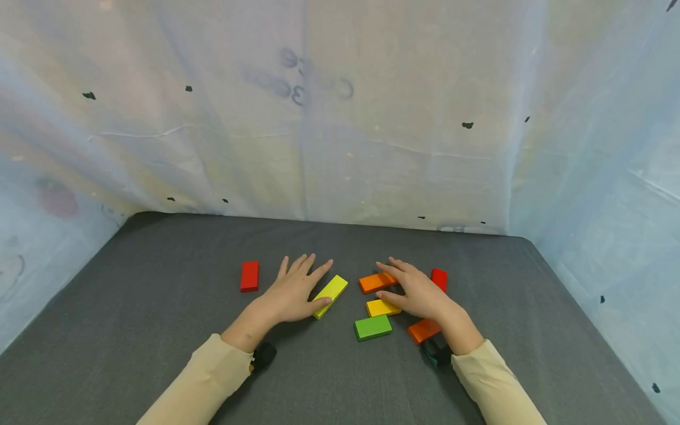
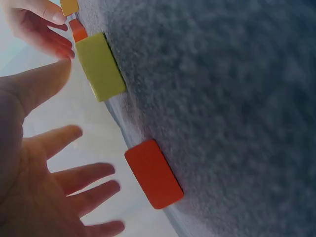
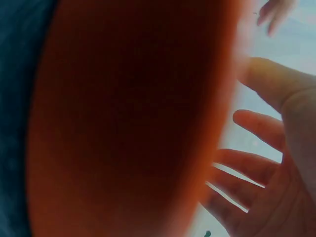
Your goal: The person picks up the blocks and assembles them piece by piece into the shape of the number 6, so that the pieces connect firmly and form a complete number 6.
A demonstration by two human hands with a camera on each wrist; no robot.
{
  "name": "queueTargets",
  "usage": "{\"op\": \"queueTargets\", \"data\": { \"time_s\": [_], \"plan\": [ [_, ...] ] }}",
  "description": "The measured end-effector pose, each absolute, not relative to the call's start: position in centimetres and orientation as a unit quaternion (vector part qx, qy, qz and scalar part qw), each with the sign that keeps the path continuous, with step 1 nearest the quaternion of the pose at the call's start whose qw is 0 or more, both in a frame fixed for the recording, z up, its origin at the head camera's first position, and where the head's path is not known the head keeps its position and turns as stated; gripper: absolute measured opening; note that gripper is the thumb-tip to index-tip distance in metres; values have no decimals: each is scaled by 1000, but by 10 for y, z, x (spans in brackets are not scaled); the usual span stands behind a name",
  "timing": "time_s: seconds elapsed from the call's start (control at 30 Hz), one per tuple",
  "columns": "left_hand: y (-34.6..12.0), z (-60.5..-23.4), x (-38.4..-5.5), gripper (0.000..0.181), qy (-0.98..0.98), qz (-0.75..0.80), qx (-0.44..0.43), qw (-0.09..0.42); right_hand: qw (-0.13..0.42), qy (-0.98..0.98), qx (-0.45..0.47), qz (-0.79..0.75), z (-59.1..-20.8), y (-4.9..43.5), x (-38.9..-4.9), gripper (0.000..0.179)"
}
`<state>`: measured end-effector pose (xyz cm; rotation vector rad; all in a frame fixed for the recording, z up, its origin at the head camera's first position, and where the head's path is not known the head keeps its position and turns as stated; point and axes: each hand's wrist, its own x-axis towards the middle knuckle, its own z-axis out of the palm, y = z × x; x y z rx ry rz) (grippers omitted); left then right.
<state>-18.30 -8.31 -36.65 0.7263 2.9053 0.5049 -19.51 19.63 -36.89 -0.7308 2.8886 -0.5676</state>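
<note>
My left hand [image 1: 291, 297] hovers with spread, straight fingers beside a lime-yellow block [image 1: 334, 287], its thumb overlapping the block in the head view. In the left wrist view, that thumb is apart from the yellow block [image 2: 101, 69]. A red block [image 1: 249, 277] lies left of this hand. My right hand [image 1: 423, 294], fingers loosely extended, is over an orange block [image 1: 370, 284] and an amber block [image 1: 377, 308], partly covering both. Just nearer lies a green block [image 1: 373, 327]. Close to the right wrist is a darker orange block [image 1: 421, 331]; another red block [image 1: 440, 276] shows behind the hand.
The blocks lie on a dark grey cloth surface [image 1: 319, 383]. Pale, translucent sheeting [image 1: 372, 147] rises at the back and along both sides. A blurred orange block [image 3: 123, 118] fills much of the right wrist view.
</note>
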Motion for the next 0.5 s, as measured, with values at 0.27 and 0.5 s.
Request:
{"op": "queueTargets", "data": {
  "time_s": [0.27,0.5],
  "plan": [
    [-77,-368,-183,64,952,177,234,87,61,949,-252,-180,-368,194,-197,52],
    [-72,-365,-180,57,949,185,239,88,56,950,-259,-167,-368,192,-199,46]
  ]
}}
